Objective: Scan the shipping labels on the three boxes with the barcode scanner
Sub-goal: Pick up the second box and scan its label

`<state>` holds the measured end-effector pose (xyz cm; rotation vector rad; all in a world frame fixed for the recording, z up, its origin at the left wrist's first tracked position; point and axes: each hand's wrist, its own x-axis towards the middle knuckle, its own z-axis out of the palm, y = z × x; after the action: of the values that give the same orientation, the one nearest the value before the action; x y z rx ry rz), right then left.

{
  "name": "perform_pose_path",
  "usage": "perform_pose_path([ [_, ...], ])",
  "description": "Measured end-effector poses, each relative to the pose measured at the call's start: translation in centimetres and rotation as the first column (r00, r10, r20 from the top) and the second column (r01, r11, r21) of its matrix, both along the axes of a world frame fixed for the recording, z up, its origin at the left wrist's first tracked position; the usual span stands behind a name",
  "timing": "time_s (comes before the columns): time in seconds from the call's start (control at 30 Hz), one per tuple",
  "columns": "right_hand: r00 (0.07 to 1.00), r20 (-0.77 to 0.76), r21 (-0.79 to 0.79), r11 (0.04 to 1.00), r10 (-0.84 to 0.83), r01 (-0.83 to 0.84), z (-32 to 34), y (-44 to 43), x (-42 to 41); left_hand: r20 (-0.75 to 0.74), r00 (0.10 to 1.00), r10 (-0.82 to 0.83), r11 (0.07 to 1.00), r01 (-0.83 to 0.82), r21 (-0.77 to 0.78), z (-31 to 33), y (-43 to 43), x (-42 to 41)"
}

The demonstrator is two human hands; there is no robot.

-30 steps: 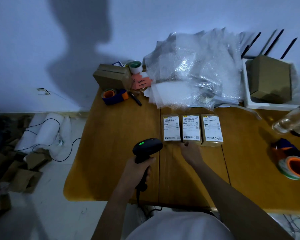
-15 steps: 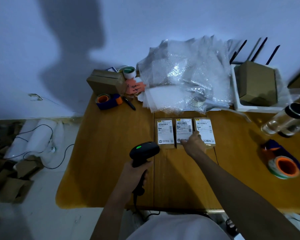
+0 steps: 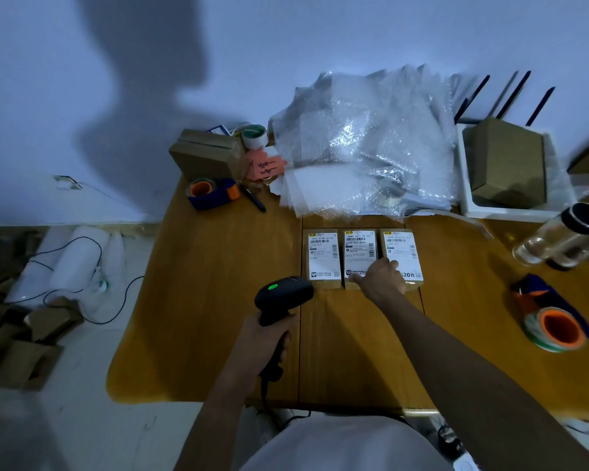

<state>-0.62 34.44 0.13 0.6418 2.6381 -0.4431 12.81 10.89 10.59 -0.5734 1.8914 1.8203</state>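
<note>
Three small brown boxes with white shipping labels lie side by side on the wooden table (image 3: 218, 300): the left box (image 3: 322, 254), the middle box (image 3: 358, 249) and the right box (image 3: 403, 251). My left hand (image 3: 264, 338) grips the handle of a black barcode scanner (image 3: 284, 297) with a green light lit on top; its head points at the left box's near end. My right hand (image 3: 381, 278) rests on the near ends of the middle and right boxes, covering the lower part of their labels.
A heap of bubble wrap (image 3: 364, 147) lies behind the boxes. At the back left stand a cardboard box (image 3: 208, 154), a tape dispenser (image 3: 211, 193) and a pen (image 3: 252, 198). At right are a white tray (image 3: 466, 185), a clear bottle (image 3: 558, 236) and another tape dispenser (image 3: 555, 324).
My right hand has moved forward from the table in front of the boxes onto the near ends of the middle and right boxes. The scanner has held about the same place.
</note>
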Motion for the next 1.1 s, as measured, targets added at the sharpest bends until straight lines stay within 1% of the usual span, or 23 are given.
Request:
perform_pose_path([
  [0.13, 1.000, -0.010, 0.028, 1.000, 0.004, -0.004, -0.1, -0.1, 0.3, 0.006, 1.000, -0.001, 1.000, 0.001, 0.000, 0.2, 0.3, -0.2],
  [0.23, 1.000, -0.017, 0.011, 1.000, 0.014, -0.014, -0.1, -0.6, 0.2, 0.013, 1.000, 0.002, 1.000, -0.002, -0.010, 0.3, 0.4, -0.3],
  [0.33, 0.999, -0.025, -0.063, 0.998, -0.033, 0.031, 0.0, -0.8, -0.1, 0.017, 1.000, -0.001, 1.000, 0.002, -0.023, 0.5, 0.5, -0.3],
  [0.43, 0.997, -0.033, -0.163, 0.984, -0.075, 0.069, -1.2, -0.4, -0.4, 0.013, 1.000, 0.003, 1.000, -0.003, -0.014, 0.6, 0.5, -0.2],
  [0.6, 0.980, -0.019, -0.341, 0.923, -0.197, 0.179, -2.4, 0.6, -0.4, 0.005, 1.000, 0.003, 1.000, -0.003, -0.022, 0.7, 0.4, -0.1],
  [0.73, 0.976, -0.018, -0.383, 0.903, -0.217, 0.194, -3.9, 1.0, 0.1, 0.016, 1.000, 0.004, 1.000, -0.004, -0.017, 0.8, 0.5, 0.0],
  [0.83, 0.983, 0.022, -0.398, 0.900, -0.185, 0.178, -6.0, 1.5, 0.4, 0.023, 0.999, 0.023, 1.000, -0.022, -0.010, 0.8, 0.5, 0.2],
  [0.9, 0.986, 0.034, -0.419, 0.893, -0.163, 0.162, -5.0, 1.1, 1.5, 0.025, 0.999, 0.028, 1.000, -0.028, 0.005, 0.9, 0.6, 0.2],
  [0.97, 0.980, 0.039, -0.464, 0.865, -0.196, 0.192, -4.3, 0.8, 2.4, 0.018, 1.000, 0.017, 1.000, -0.017, 0.007, 0.9, 0.7, 0.3],
  [1.1, 0.962, 0.058, -0.590, 0.768, -0.267, 0.249, -3.6, 1.1, 3.8, 0.012, 1.000, 0.000, 1.000, 0.000, -0.014, 0.9, 0.8, 0.5],
])
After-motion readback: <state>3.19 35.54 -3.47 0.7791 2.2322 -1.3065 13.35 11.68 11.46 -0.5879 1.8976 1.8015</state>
